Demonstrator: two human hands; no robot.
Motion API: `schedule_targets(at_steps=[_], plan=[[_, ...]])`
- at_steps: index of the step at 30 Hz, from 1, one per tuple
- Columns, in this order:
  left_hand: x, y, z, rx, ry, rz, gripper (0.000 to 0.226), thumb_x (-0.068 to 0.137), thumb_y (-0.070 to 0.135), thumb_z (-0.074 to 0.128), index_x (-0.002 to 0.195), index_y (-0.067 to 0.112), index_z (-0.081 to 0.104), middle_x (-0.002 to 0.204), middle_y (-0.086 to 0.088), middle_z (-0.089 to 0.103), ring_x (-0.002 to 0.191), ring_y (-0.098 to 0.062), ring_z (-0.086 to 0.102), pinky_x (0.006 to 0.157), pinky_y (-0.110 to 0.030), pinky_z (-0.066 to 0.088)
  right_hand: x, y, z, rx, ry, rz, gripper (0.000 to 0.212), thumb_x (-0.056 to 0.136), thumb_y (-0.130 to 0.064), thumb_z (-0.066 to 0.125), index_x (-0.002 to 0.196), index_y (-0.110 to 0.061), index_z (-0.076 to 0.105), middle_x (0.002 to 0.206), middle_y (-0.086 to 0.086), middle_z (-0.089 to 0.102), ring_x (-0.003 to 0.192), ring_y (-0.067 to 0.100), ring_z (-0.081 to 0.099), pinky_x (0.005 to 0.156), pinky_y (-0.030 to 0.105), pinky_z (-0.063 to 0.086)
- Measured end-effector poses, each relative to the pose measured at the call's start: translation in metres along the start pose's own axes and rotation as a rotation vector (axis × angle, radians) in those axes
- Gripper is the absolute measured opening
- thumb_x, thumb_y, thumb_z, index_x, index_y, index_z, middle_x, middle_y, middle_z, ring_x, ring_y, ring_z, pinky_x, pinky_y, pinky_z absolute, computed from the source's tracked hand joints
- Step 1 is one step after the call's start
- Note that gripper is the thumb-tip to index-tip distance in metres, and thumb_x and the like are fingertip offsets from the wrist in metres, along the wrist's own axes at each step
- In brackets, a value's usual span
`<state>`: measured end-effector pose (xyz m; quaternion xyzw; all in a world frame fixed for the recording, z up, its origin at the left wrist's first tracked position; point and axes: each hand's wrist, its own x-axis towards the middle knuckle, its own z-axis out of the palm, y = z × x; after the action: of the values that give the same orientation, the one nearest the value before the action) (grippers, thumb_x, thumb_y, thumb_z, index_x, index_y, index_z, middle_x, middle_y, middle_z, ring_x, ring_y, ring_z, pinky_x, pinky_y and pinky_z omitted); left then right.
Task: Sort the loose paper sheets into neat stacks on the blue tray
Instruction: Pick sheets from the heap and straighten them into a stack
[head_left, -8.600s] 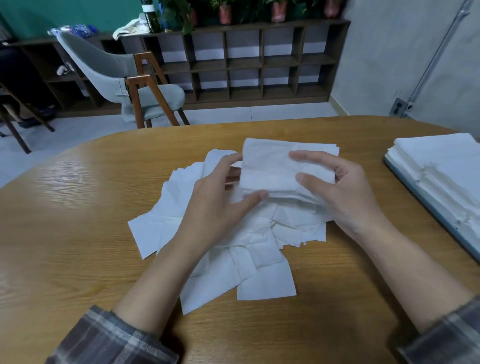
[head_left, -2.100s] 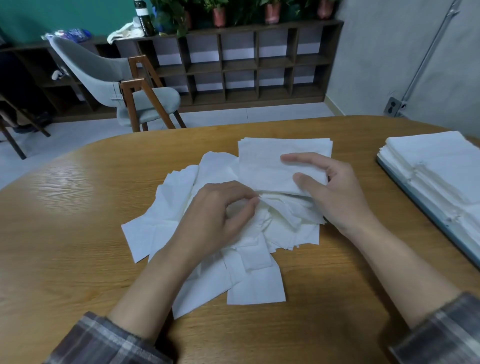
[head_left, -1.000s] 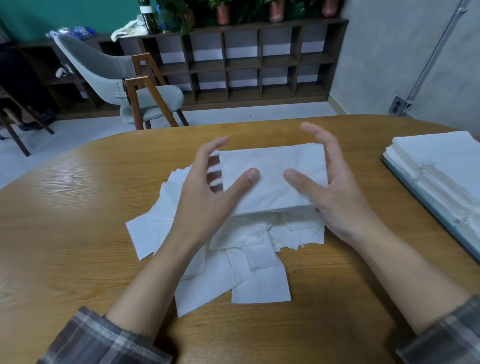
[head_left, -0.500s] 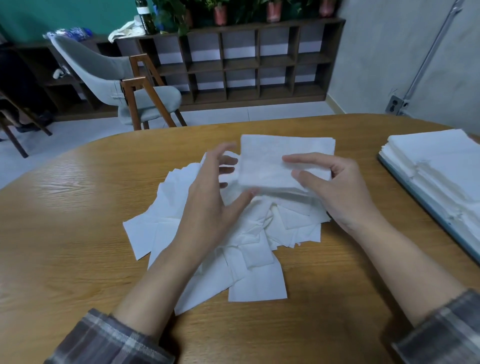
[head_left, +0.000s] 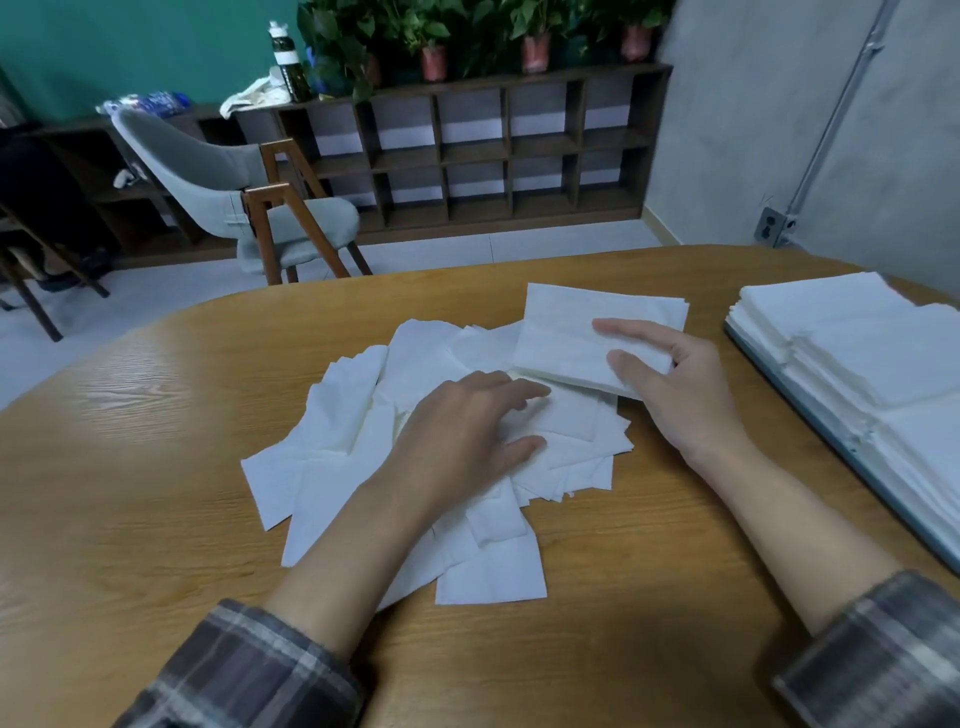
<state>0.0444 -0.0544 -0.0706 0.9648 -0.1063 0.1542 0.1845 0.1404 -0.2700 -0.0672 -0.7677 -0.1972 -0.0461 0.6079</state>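
1. Mid-frame, a jumbled pile of loose paper sheets (head_left: 358, 436) on the wooden table (head_left: 130, 467).
2. Left hand (head_left: 467, 431) laid palm-down on the pile, fingers relaxed and lightly spread, gripping nothing.
3. Right hand (head_left: 680, 384) pinching a squared-up small stack (head_left: 566, 332) at its near right corner, thumb and forefinger on top, over the pile's far right edge.
4. At far right, blue tray (head_left: 810, 397) bearing neat stacks (head_left: 857, 338) of white sheets, apart from both hands.
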Motion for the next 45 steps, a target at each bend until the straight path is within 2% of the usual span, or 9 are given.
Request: schedule_targets(at_steps=[8,12,19,23,26,30,35,40,45], plan=[[0.026,0.015,0.017,0.153,0.013,0.164,0.022,0.091,0.023,0.08,0.113,0.027,0.081,0.119,0.004,0.07,0.11,-0.022,0.062,0.09,-0.036,0.042,0.0,0.012,-0.016,0.061,0.023,0.022,0.041,0.098,0.004,0.058,0.119,-0.025,0.079,0.12,-0.029,0.071,0.119,-0.018,0.057,0.093,-0.001,0.038],[0.022,0.017,0.024,0.143,0.124,0.194,0.012,0.093,0.013,0.071,0.099,0.019,0.079,0.088,0.006,0.075,0.079,-0.022,0.068,0.07,-0.035,0.05,0.004,0.013,-0.017,0.093,0.027,0.017,0.042,0.097,0.006,0.057,0.119,-0.023,0.079,0.12,-0.028,0.072,0.12,-0.017,0.057,0.093,-0.002,0.038],[0.008,0.025,0.007,-0.231,0.203,0.093,0.024,0.083,0.005,0.069,0.102,0.019,0.072,0.095,0.012,0.066,0.088,-0.007,0.064,0.076,-0.022,0.051,0.002,0.008,-0.017,0.092,-0.067,-0.043,0.04,0.099,0.005,0.059,0.122,-0.023,0.077,0.125,-0.022,0.073,0.126,-0.01,0.058,0.102,0.004,0.04],[0.007,0.029,0.004,-0.329,0.275,0.036,0.019,0.074,0.004,0.071,0.084,0.018,0.079,0.085,0.01,0.062,0.079,-0.011,0.062,0.067,-0.017,0.045,0.0,0.006,-0.013,0.122,-0.118,-0.026,0.04,0.099,0.004,0.059,0.119,-0.024,0.078,0.123,-0.022,0.074,0.124,-0.008,0.06,0.102,0.008,0.043],[0.007,0.034,-0.005,-0.553,0.35,-0.07,0.015,0.077,0.016,0.063,0.072,0.02,0.077,0.081,0.013,0.061,0.079,-0.011,0.062,0.069,-0.015,0.043,0.0,0.005,-0.012,0.173,-0.117,-0.003,0.04,0.098,0.004,0.055,0.116,-0.023,0.079,0.123,-0.017,0.075,0.126,-0.002,0.061,0.113,0.027,0.042],[0.009,0.035,-0.018,-0.819,0.394,-0.247,0.023,0.092,0.004,0.067,0.076,0.018,0.075,0.082,0.006,0.069,0.077,-0.009,0.062,0.07,-0.023,0.046,0.0,0.002,-0.012,0.414,-0.189,0.066,0.035,0.103,-0.028,0.051,0.118,-0.011,0.077,0.128,0.006,0.075,0.128,0.02,0.065,0.117,0.048,0.04],[0.009,0.032,-0.013,-0.934,0.371,-0.44,0.012,0.099,0.012,0.07,0.093,0.012,0.08,0.089,-0.006,0.076,0.078,-0.018,0.068,0.072,-0.039,0.055,-0.009,-0.002,0.001,0.629,-0.408,0.127,0.094,0.077,-0.079,0.07,0.138,-0.009,0.063,0.141,0.016,0.066,0.133,0.03,0.062,0.111,0.044,0.051],[0.009,0.03,-0.015,-0.942,0.399,-0.471,0.008,0.097,0.013,0.076,0.104,0.013,0.079,0.101,0.003,0.081,0.088,-0.016,0.079,0.081,-0.035,0.065,-0.014,-0.006,0.003,0.375,-0.238,0.178,0.053,0.077,-0.052,0.086,0.115,-0.016,0.077,0.119,0.005,0.078,0.113,0.026,0.073,0.107,0.061,0.051],[0.009,0.032,-0.017,-0.926,0.42,-0.494,0.013,0.093,0.012,0.08,0.106,0.015,0.078,0.098,0.007,0.081,0.087,-0.011,0.078,0.08,-0.034,0.065,-0.018,-0.013,0.005,0.312,-0.182,0.138,0.027,0.091,-0.022,0.072,0.118,-0.018,0.073,0.114,-0.006,0.08,0.107,0.014,0.076,0.091,0.035,0.06]])
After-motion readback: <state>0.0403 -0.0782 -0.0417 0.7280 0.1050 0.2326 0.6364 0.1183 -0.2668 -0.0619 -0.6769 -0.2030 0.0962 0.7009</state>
